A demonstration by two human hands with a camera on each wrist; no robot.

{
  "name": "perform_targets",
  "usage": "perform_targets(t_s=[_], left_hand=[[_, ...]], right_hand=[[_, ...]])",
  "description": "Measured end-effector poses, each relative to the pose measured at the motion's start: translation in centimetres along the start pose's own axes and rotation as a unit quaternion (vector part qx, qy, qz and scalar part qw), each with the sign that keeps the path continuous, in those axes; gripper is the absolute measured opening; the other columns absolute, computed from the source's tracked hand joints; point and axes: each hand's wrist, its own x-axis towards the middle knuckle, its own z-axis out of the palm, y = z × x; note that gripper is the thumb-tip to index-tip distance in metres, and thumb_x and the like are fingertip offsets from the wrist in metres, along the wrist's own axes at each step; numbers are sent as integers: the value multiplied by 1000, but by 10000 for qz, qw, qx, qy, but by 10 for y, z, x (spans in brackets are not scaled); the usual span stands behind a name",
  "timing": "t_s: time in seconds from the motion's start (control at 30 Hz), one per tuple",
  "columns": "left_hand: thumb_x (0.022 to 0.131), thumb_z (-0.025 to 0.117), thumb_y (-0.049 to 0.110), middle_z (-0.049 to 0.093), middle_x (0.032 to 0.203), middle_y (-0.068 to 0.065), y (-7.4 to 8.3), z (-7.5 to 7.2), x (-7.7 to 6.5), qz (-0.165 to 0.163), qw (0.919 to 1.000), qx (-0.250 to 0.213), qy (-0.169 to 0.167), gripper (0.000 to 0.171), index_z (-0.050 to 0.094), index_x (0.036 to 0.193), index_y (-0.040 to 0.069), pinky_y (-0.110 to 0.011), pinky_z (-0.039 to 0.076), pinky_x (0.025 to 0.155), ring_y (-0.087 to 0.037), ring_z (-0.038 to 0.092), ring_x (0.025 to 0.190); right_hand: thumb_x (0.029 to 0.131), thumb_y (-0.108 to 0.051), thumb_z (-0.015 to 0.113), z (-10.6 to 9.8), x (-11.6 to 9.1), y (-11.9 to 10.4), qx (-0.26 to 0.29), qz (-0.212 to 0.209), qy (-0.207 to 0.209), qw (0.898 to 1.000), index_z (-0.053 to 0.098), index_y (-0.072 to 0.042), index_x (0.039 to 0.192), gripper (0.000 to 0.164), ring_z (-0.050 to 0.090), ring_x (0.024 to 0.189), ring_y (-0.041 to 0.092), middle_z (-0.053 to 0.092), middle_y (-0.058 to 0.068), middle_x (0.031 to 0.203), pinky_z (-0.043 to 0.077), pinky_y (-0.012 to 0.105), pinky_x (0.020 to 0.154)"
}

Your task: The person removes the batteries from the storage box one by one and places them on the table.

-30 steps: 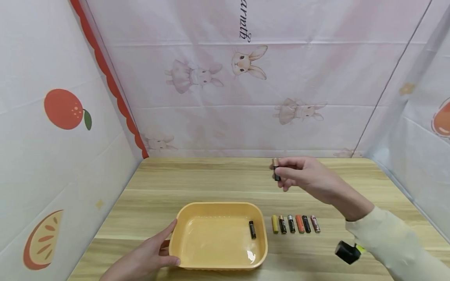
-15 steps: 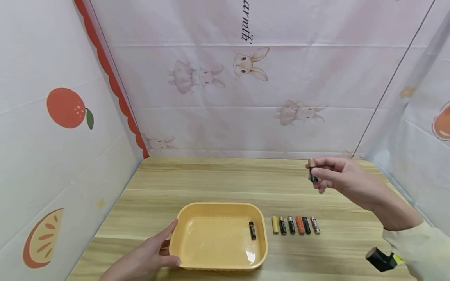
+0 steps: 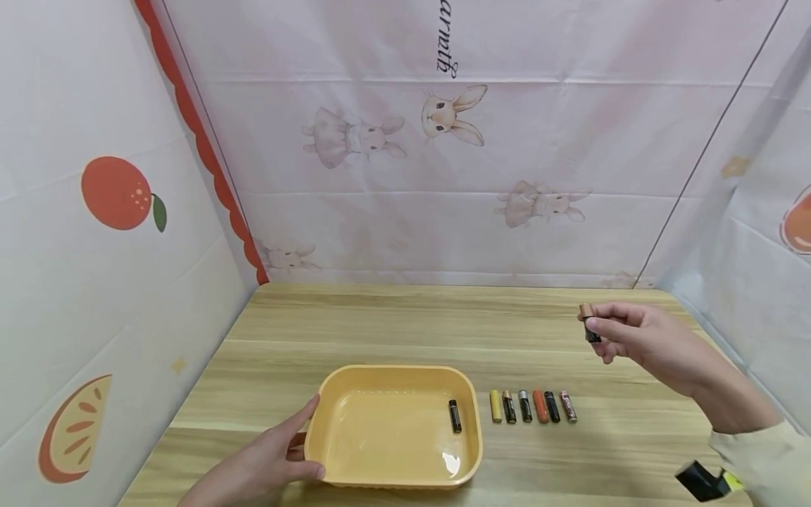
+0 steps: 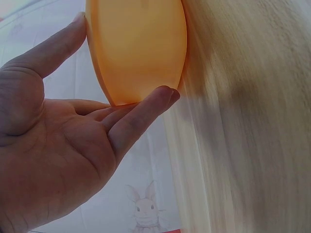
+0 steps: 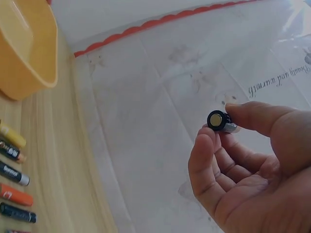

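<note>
My left hand [image 3: 262, 454] holds the left end of a yellow plastic tub [image 3: 393, 373], thumb at one corner and fingers along its wall. Inside the tub, near its right wall, lies one black battery [image 3: 455, 416]. Up above the right part of the table, my right hand [image 3: 662, 348] pinches a black battery with a copper-coloured end [image 3: 591, 329] between thumb and fingers. The right wrist view has this pinched battery [image 5: 221, 121] with one round end toward the camera. In the left wrist view, the tub's end wall [image 4: 141, 53] spans from thumb to fingertips.
Right of the tub, several batteries stand side by side in a row, among them a yellow one [image 3: 495, 406], an orange one [image 3: 540, 406] and a red-and-silver one [image 3: 568, 407]. Printed cloth walls [image 3: 393, 232] enclose the wooden table [image 3: 355, 324] at back and sides.
My right hand has carried the pinched battery to the right, and in the last half second slightly lower and nearer. The left hand, the tub and the row of batteries stay put.
</note>
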Motion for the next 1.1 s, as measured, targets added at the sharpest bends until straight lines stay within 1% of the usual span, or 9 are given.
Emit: perform_targets(t_s=[0.1,0.23,0.33,0.5,0.67,0.77,0.93,1.1], left_hand=[[93,79,12,51,145,-30,0,0,0,27,9999,102,11,111,-8,161,-5,-23,53,90,-33,62,121],[93,78,12,50,146,-31,0,0,0,56,9999,137,5,111,-8,161,-6,-24,54,90,-33,62,121],[93,78,12,49,147,-32,0,0,1,51,9999,116,-3,111,-8,161,-6,-25,54,91,-34,61,122],[93,79,14,47,148,-34,-1,0,1,67,9998,177,18,112,-7,161,-6,-26,54,92,-36,60,124],[93,78,12,47,147,-36,-3,1,1,66,9999,148,32,111,-7,161,-6,-26,54,91,-39,60,124],[93,77,9,49,145,-36,-3,1,2,80,9999,85,15,110,-8,161,-6,-25,55,91,-39,61,123],[93,77,7,48,145,-35,-3,1,2,130,9999,55,4,109,-8,161,-6,-25,55,91,-38,61,122],[93,77,8,46,147,-37,-4,1,3,64,10000,-35,-11,110,-9,161,-5,-25,54,91,-39,60,124]], right_hand=[[110,-13,52,-3,-3,11,-39,249,196,9995,63,4,118,22,57,76,16,58,4,90,56,35,70],[109,-18,55,-3,-7,27,-236,738,451,9960,62,5,118,26,58,75,14,58,3,90,57,34,70],[109,-22,57,-2,-10,39,-374,1103,583,9915,61,6,119,30,59,75,14,59,4,91,57,33,70],[107,-25,60,0,-13,60,-600,1563,710,9833,63,6,113,31,59,74,12,60,4,85,59,32,70],[107,-25,60,3,-17,79,-773,1787,587,9791,65,6,107,32,56,70,12,57,3,77,58,31,66],[107,-26,60,7,-20,90,-875,1899,519,9765,65,7,106,33,55,69,14,56,3,74,58,31,65],[106,-27,62,17,-22,106,-1248,1959,725,9699,67,6,104,33,54,66,14,57,3,72,57,31,62],[103,-19,65,28,-23,118,-1459,1976,935,9648,67,2,93,24,52,59,11,56,1,67,52,26,54]])
